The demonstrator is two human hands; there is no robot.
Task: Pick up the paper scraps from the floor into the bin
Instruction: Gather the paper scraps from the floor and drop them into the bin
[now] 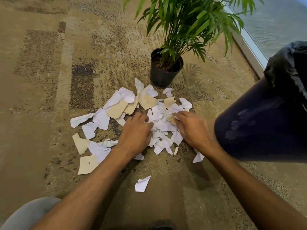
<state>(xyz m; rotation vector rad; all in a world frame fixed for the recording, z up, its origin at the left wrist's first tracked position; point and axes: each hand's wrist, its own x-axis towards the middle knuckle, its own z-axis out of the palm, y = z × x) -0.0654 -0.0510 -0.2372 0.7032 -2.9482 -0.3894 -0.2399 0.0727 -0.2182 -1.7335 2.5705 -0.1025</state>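
Observation:
Several torn white and tan paper scraps [116,110] lie scattered on the patterned carpet. A denser heap of scraps [163,128] sits in the middle, between both hands. My left hand [135,131] is on the heap's left side with fingers curled into the paper. On the heap's right side my right hand [189,126] lies with fingers curled round scraps, a tan piece at its fingertips. The dark blue bin [259,123] with a black liner stands at the right, close to my right forearm. A single white scrap [142,184] lies nearer to me.
A potted palm in a black pot [163,72] stands just behind the scraps. A window ledge [249,47] runs along the far right. My knee in grey fabric [29,213] shows at the bottom left.

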